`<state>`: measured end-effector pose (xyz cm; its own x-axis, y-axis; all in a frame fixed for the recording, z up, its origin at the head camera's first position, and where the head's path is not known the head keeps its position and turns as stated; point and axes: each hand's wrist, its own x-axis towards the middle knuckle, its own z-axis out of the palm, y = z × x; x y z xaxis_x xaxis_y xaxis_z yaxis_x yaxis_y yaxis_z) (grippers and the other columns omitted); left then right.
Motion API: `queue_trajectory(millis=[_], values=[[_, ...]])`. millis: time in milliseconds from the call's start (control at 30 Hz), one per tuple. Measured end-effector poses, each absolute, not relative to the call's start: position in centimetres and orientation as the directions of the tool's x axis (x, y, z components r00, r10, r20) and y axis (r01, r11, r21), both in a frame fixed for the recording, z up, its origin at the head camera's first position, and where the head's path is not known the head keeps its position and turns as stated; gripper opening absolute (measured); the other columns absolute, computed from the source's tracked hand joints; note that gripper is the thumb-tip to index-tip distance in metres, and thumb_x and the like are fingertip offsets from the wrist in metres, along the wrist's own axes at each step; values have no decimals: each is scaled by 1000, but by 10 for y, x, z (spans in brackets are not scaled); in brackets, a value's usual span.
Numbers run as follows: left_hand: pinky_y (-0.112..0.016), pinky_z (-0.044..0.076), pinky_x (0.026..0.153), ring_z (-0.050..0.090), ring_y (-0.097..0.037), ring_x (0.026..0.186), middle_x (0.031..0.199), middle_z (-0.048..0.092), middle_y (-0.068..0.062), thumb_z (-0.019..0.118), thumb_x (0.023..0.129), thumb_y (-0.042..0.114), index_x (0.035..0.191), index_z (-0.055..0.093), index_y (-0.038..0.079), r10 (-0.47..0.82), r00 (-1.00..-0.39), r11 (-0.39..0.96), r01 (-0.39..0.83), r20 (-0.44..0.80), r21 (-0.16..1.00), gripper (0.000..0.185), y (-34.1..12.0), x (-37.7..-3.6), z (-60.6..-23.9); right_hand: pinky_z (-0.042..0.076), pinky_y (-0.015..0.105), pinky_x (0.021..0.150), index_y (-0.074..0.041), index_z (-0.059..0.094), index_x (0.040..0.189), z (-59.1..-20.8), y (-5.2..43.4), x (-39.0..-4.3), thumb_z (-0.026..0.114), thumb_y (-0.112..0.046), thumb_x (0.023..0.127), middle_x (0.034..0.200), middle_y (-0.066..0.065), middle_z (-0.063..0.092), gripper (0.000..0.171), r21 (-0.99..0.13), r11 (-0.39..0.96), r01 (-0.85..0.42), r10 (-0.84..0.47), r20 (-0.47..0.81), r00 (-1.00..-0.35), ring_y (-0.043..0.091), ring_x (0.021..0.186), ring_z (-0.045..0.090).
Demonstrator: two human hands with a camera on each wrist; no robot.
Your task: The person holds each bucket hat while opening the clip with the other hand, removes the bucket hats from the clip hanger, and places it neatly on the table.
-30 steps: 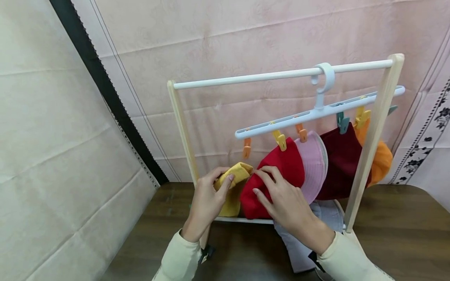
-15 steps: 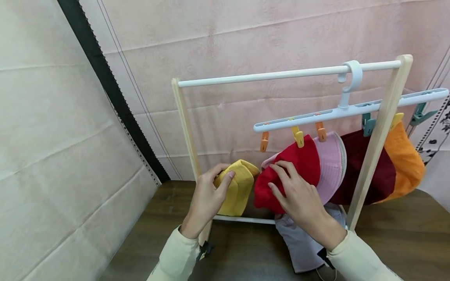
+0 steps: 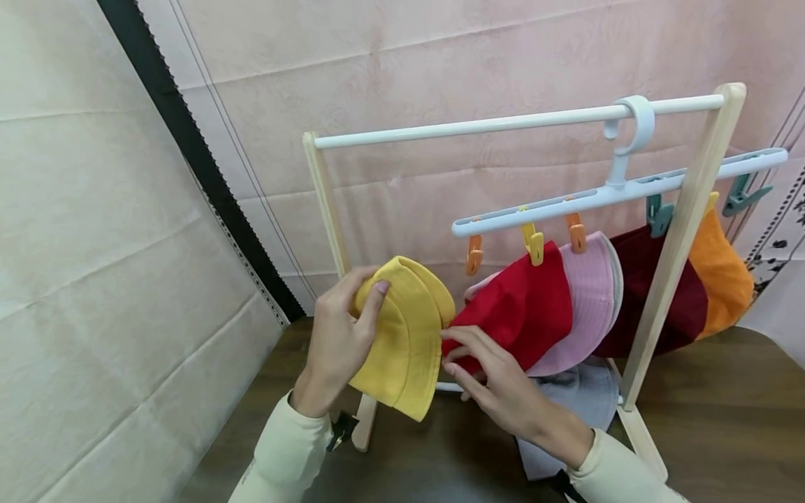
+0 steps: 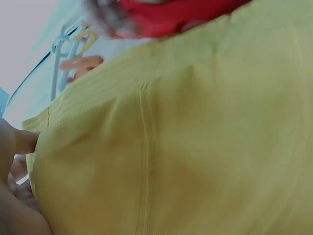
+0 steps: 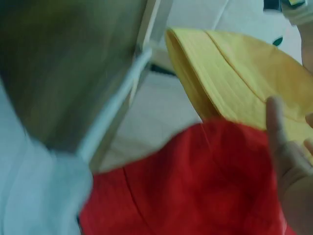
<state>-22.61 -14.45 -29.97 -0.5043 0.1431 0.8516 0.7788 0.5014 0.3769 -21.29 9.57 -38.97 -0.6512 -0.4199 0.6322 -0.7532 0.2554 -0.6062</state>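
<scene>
My left hand [image 3: 367, 297] grips a yellow bucket hat [image 3: 402, 335] by its crown and holds it up in front of the rack's left post. That hat fills the left wrist view [image 4: 171, 147]. My right hand [image 3: 455, 353] reaches in with straight fingers that touch the lower edge of a red hat [image 3: 522, 307]; one finger [image 5: 276, 127] shows against the red hat [image 5: 195, 181] and the yellow hat [image 5: 230, 78]. The red hat hangs from a yellow clip [image 3: 534, 244] on a white clip hanger [image 3: 616, 192]. An orange clip [image 3: 474, 255] to its left holds nothing.
Pink [image 3: 585, 293], maroon [image 3: 641, 279] and orange [image 3: 723, 279] hats hang further right on the hanger. The hanger hooks over the white rail [image 3: 472, 127] of a wooden rack [image 3: 685, 230] on a dark table [image 3: 723, 419]. A grey cloth [image 3: 566, 405] lies under the hats.
My left hand has lifted the yellow hat higher and nearer to me. My right hand has slid from the red hat's front down to its lower edge.
</scene>
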Motion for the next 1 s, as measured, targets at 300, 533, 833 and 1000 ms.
queue_trajectory(millis=[300,533,833,1000], values=[[-26,54,61,65,-17,69,91,72,-9,65,107,21,118,74,5,85,-668,427,695,740,578,21,-162,-235,-297,61,29,74,-8,67,115,-398,87,-211,82,-18,94,103,-2,71,28,-683,491,-541,-315,439,-841,7,84,68],[-26,54,59,65,-16,67,87,70,-13,62,108,18,118,72,3,32,-778,380,590,628,712,20,-183,-233,-302,61,42,82,-1,64,129,-414,72,-211,82,-46,92,115,10,76,61,-736,589,-335,-351,141,-926,23,98,75],[-24,53,61,63,-13,70,85,66,-11,59,110,21,115,69,-1,-12,-839,321,512,544,797,25,-193,-244,-318,60,43,67,10,42,147,-440,65,-210,75,-22,100,125,18,69,66,-986,164,-38,-492,-48,-869,27,89,71],[-23,52,66,62,-15,76,91,70,-15,63,108,22,117,71,0,-62,-830,383,494,555,781,25,-193,-247,-331,60,42,65,6,59,134,-444,64,-208,67,-12,104,108,12,76,36,-994,104,-23,-528,-36,-849,22,88,68]])
